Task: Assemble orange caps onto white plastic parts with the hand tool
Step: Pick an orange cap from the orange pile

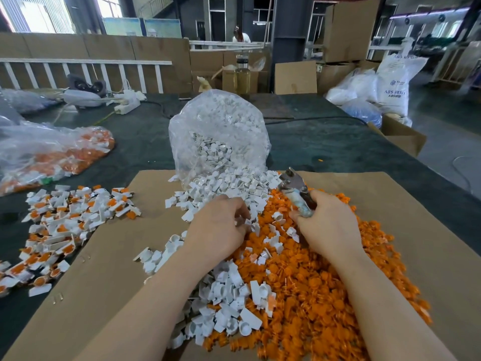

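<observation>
My right hand (329, 225) grips the metal hand tool (296, 190) by its handle, its head pointing to 11 o'clock. My left hand (221, 225), fingers curled, pinches a small white plastic part (248, 223) at the heap's edge. Loose orange plastic caps (325, 295) spread toward 5 o'clock on the brown cardboard sheet (109, 269); the clear bag of white parts (221, 142) stands at 12.
</observation>
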Demonstrator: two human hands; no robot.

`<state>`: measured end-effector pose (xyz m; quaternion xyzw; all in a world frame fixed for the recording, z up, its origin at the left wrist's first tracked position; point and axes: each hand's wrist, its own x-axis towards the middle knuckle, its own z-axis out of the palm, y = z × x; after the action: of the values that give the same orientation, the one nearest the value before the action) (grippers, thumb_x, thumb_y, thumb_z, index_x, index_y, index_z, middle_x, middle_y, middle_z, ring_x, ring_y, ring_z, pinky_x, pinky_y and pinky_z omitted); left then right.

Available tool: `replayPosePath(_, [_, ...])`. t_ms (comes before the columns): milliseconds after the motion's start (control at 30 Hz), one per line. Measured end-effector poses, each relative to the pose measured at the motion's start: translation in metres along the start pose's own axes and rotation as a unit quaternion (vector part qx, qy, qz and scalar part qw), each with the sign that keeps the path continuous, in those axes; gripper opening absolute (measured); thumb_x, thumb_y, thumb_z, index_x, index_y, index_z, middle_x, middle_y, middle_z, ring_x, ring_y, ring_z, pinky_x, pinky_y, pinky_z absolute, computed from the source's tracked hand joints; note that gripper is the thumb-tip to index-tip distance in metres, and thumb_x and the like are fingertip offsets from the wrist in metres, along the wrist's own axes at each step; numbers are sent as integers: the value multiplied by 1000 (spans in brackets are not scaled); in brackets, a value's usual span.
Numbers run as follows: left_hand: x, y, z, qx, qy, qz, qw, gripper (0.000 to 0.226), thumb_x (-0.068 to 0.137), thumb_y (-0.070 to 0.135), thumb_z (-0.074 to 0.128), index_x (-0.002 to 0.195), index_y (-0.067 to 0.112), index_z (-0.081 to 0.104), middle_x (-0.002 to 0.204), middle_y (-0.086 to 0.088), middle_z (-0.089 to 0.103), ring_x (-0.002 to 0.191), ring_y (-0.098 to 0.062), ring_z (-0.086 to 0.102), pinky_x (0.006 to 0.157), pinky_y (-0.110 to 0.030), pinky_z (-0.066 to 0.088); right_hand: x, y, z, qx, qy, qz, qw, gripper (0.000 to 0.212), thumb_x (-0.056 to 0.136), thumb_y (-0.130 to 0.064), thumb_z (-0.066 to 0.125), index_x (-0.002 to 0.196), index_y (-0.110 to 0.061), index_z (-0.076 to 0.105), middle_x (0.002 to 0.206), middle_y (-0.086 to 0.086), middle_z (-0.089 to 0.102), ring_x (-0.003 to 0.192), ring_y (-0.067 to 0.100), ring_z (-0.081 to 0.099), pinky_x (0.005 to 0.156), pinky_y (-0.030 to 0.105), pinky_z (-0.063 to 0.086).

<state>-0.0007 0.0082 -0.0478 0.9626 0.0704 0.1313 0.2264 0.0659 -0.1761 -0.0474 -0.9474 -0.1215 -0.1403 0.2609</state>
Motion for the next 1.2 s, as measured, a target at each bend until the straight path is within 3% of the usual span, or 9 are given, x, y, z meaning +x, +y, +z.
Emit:
replayPosePath(200, [0, 7, -5, -144, 21, -63, 987, 17, 82, 28, 73, 82, 28, 56, 78, 8, 65, 66, -10, 64, 59, -26, 53, -2, -5, -2, 118, 41, -30, 992, 28, 78, -39, 78, 99, -23, 66, 82, -12, 62, 74, 7, 56, 55, 20, 37])
replayPosePath(333, [1, 12, -8, -243, 53, -95, 964, 24, 72, 29, 85, 76, 28, 62, 67, 10, 64, 52, -1, 56, 43, -10, 39, -4, -9, -5, 199, 10, -35, 979, 23, 79, -40, 76, 95, -25, 67, 82, -14, 66, 74, 6, 62, 66, 28, 53])
replayPosePath(400, [2, 12, -9, -298, 58, -106, 947, 23, 68, 31, 88, 75, 27, 67, 62, 11, 63, 49, 3, 52, 44, -8, 38, -4, -11, -7, 237, -16, -36, 971, 17, 81, -36, 76, 93, -27, 67, 79, -14, 66, 71, 3, 63, 63, 22, 52])
replayPosePath(600, [1, 12, -16, -411, 12, -130, 902, 21, 69, 21, 87, 87, 26, 77, 75, 5, 75, 65, -3, 68, 60, -10, 47, -8, -16, -11, 342, -56, -63, 936, 11, 86, -16, 73, 92, -25, 70, 78, -11, 68, 70, -6, 64, 57, 3, 43])
replayPosePath(700, [1, 13, -16, -423, 3, -130, 897, 20, 76, 15, 83, 94, 24, 77, 77, 4, 76, 71, -9, 72, 69, -17, 52, -9, -16, -13, 353, -69, -79, 930, 15, 88, -12, 70, 92, -27, 70, 81, -8, 69, 75, 1, 65, 58, 5, 46])
replayPosePath(800, [0, 17, -16, -462, 20, -132, 877, 14, 79, 25, 80, 92, 19, 78, 75, 3, 76, 64, -3, 68, 60, -12, 50, -9, -17, -12, 352, -49, -89, 931, 20, 88, -14, 70, 86, -34, 65, 78, -4, 69, 75, 11, 65, 60, 10, 50])
replayPosePath(900, [-2, 21, -16, -477, 28, -138, 868, 15, 77, 32, 80, 82, 19, 77, 82, 2, 76, 74, -8, 70, 68, -22, 56, -9, -19, -9, 329, -1, -93, 940, 18, 87, -21, 71, 84, -36, 62, 76, -9, 66, 76, 5, 63, 64, 10, 49])
replayPosePath(1067, [-5, 34, -13, -594, 45, -185, 782, 12, 82, 13, 77, 86, 4, 72, 71, -10, 74, 66, -17, 73, 56, -22, 57, -10, -23, -2, 345, 54, -85, 933, 10, 86, -27, 72, 85, -31, 63, 73, -10, 63, 71, 1, 60, 62, 12, 47])
replayPosePath(1200, [-8, 40, -8, -621, 42, -197, 758, 13, 81, 8, 77, 91, 1, 72, 74, -13, 74, 68, -17, 73, 58, -20, 56, -12, -24, 0, 337, 64, -95, 935, 10, 85, -30, 70, 88, -23, 65, 73, -7, 63, 69, 8, 59, 60, 22, 49])
